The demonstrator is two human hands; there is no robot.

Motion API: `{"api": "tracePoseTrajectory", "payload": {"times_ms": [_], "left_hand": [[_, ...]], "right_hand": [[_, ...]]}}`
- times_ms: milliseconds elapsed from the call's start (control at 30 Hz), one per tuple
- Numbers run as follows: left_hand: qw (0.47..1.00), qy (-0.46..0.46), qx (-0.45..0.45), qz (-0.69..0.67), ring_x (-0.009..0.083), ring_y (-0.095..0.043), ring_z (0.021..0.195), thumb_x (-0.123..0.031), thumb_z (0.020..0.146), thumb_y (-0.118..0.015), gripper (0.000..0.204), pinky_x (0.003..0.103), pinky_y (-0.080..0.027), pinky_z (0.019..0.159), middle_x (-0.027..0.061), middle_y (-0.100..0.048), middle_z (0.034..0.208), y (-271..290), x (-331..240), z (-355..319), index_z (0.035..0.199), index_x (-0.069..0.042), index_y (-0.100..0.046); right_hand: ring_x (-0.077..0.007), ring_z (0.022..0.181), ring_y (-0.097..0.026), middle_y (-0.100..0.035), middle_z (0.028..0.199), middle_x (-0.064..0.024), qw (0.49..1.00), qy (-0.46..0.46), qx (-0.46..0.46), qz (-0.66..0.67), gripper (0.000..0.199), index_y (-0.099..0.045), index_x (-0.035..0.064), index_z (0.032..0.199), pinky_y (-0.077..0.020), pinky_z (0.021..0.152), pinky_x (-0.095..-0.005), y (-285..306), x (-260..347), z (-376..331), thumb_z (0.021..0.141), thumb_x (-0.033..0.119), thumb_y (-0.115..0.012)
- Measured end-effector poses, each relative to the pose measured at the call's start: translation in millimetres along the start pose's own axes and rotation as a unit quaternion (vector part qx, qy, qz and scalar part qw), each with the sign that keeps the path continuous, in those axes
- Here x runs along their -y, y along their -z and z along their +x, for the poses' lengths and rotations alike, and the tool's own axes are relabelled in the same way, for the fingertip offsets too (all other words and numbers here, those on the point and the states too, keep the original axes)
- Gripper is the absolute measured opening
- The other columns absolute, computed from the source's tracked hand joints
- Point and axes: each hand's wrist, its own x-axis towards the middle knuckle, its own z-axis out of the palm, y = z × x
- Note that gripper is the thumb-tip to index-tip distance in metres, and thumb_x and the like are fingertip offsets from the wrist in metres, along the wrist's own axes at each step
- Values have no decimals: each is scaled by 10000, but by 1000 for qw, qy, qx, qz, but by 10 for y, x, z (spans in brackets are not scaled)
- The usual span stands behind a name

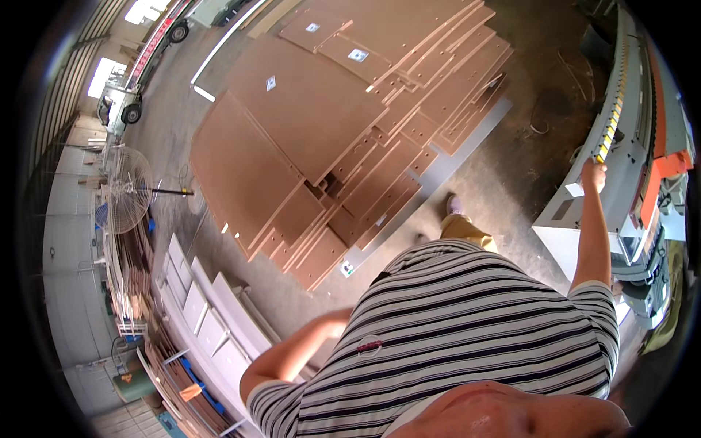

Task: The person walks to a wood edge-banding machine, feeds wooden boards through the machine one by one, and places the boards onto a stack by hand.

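Left forearm (281, 354) bends in at the waist, hand hidden behind the striped shirt (467, 328), so can't tell its state; right hand (595, 175) is curled at the edge of the grey machine (612, 198), right of the brown panel stack (314, 124), can't tell if gripping. That stack blocks the floor ahead of the feet, white panels (196, 308) near-left of it, floor fan (128, 191) left, truck (115, 104) beyond at far left.

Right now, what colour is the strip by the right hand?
The strip by the right hand is yellow with dark markings, seen best in the head view.
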Motion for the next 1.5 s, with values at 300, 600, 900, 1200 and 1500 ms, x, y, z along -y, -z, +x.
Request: {"api": "tracePoseTrajectory", "payload": {"times_ms": [300, 600, 900, 1200, 1500], "left_hand": [[702, -423, -135, -557, 193, -578, 882, -424, 926, -527, 420, 345, -466, 854, 83, -603, 953, 1693, -1953, 1782, 1045, -21, -529], [541, -448, -234, -673, 214, -599, 956, -232, 959, -520, 312, 332, -465, 899, 112, -602, 1037, 2249, -2477, 2205, 1143, 17, -484], [554, -354, -349, -668, 129, -600, 922, -233, 933, -576, 264, 236, -450, 771, 40, -637, 1018, 2118, -2629, 2168, 1067, -6, -591], [539, -335, -290, -716, 173, -576, 972, -346, 952, -516, 387, 304, -468, 809, 42, -605, 1098, 2241, -2762, 2461, 1169, -26, -506], [617, -370, -266, -641, 168, -576, 1017, -263, 939, -527, 271, 329, -453, 849, 37, -589, 1121, 2300, -2848, 2462, 1099, -45, -532]], "right_hand": [[-395, 1080, -583, -602, 1142, -246, 1000, -24, 8, -9, 624, -447, -5, 1147, -467, 917, -453, 80, -137, 29, 831, 532, -482], [-399, 1087, -578, -598, 1149, -251, 1000, -28, 6, -9, 615, -444, 0, 1171, -463, 922, -455, 104, -96, -6, 839, 518, -464], [-412, 1055, -589, -611, 1121, -251, 999, -35, 14, 8, 584, -444, 20, 1168, -468, 908, -463, 167, -63, -43, 843, 506, -458], [-447, 963, -611, -632, 1006, -284, 1000, -6, 9, 20, 537, -392, 20, 1119, -479, 863, -495, 184, -86, -162, 849, 476, -480], [-483, 834, -610, -628, 872, -303, 995, 36, 18, 93, 430, -324, 21, 1045, -483, 784, -524, 279, -127, -306, 848, 363, -493]]}}
